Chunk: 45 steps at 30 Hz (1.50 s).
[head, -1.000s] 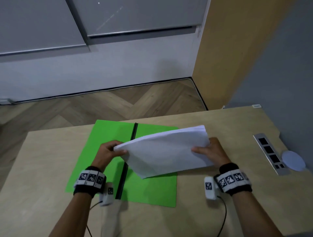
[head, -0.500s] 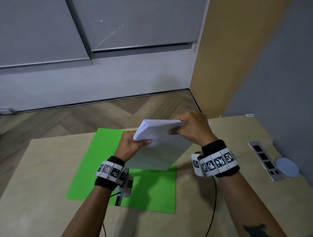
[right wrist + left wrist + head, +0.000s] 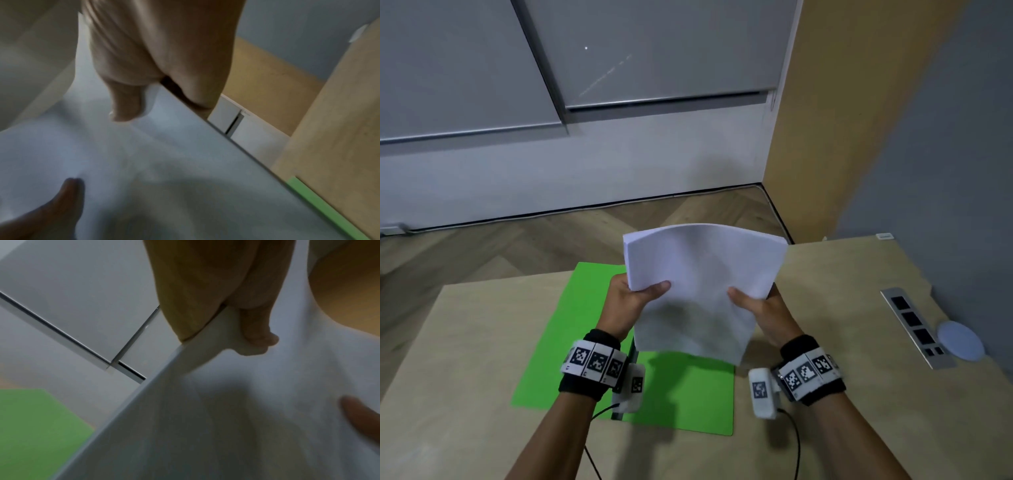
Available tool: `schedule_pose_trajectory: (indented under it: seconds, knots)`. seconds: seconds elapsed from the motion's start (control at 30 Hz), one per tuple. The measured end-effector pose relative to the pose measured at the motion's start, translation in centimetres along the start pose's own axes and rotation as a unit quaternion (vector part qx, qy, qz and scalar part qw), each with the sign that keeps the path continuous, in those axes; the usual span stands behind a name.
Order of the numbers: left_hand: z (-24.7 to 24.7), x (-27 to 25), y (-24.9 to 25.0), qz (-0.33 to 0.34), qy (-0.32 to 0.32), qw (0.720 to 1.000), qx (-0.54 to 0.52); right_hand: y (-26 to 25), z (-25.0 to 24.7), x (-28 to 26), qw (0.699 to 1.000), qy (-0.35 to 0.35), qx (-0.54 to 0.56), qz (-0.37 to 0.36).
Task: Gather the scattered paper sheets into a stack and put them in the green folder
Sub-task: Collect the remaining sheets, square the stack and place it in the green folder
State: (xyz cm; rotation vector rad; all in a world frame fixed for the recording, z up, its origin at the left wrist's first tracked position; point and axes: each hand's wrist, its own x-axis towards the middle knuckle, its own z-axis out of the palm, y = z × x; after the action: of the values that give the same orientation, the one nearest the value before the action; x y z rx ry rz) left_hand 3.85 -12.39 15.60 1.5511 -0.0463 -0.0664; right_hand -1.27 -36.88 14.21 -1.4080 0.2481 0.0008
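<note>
So both hands have the paper stack up off the tabletop, held roughly upright and tilted a bit, with its top edge bowed into a curve. The left hand grips the stack's left edge, thumb across the front face and the other fingers hidden behind the sheets. The right hand grips the right edge the same way, thumb on the front. In the left wrist view the thumb is pressed flat on the white sheet and the stack's side edge runs diagonally past it, pretty blurry though. The right wrist view shows much the same from the other side, with a sliver of green beyond the paper's edge. The green folder lies open and flat on the tabletop, running from the far edge toward the near edge around the middle, right under the lifted stack, and its dark spine peeks out just beside the left wrist. Over by the right edge of the tabletop there's a silver socket strip set into the surface, with a round white disc just beside it.
</note>
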Motion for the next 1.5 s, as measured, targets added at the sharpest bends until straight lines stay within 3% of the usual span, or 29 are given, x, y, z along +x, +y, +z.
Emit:
schedule_pose_trajectory:
  seconds: [0.1,0.17,0.33,0.47,0.67,0.9,1.17,1.27,1.5]
  knots:
    - [1.2,-0.9,-0.3,0.032,0.027,0.999,-0.018,-0.4,0.9,-0.3,0.996,0.07,0.039,-0.025]
    - [1.8,-1.4,-1.2,0.036,0.042,0.998,-0.031,0.1,1.2,-0.5,0.99,0.095,0.105,-0.005]
    - [1.2,-1.7,-4.8,-0.023,0.052,0.998,-0.029,3.0,1.2,-0.9,0.995,0.056,0.079,0.039]
    - [0.3,-1.0,-5.3,-0.022,0.019,1.0,0.007,4.3,0.5,-0.3,0.998,0.046,0.038,0.038]
    - [0.0,-0.9,-7.6,-0.083,0.006,0.997,0.006,5.7,0.3,1.0,0.997,0.055,-0.012,0.051]
    - [0.0,-0.2,-6.2,-0.056,-0.004,0.998,-0.016,5.9,0.2,1.5,0.993,0.085,-0.038,0.069]
    - [-1.8,-0.5,-5.0,-0.038,-0.056,0.997,-0.034,4.5,0.0,0.7,0.999,-0.01,-0.032,0.014]
    - [-1.6,-0.3,-5.0,-0.032,-0.058,0.997,-0.032,4.5,-0.2,0.9,1.0,-0.014,-0.028,0.004]
    - [-1.2,-0.5,-8.7,-0.101,-0.044,0.993,-0.035,8.5,0.1,1.1,0.996,0.01,-0.021,0.089]
